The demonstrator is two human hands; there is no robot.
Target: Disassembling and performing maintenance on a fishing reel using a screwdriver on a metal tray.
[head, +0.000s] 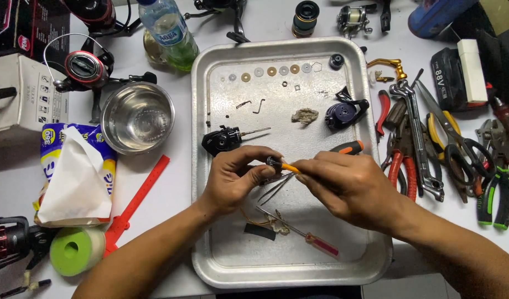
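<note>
Centrally, over dented metal tray (pixel 210 166): left hand (pixel 232 180) pinches small dark round part (pixel 273 161); right hand (pixel 351 188) closed on thin orange-tipped tool (pixel 290 166) touching it. Slim tweezers (pixel 276 188) beneath.

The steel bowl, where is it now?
The steel bowl stands on the table left of the metal tray, between the water bottle and the tissue pack.

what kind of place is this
Likely a fishing reel repair bench: a metal tray holds reel parts and a row of washers, pliers and wrenches lie beside it, and whole reels wait nearby.
</note>
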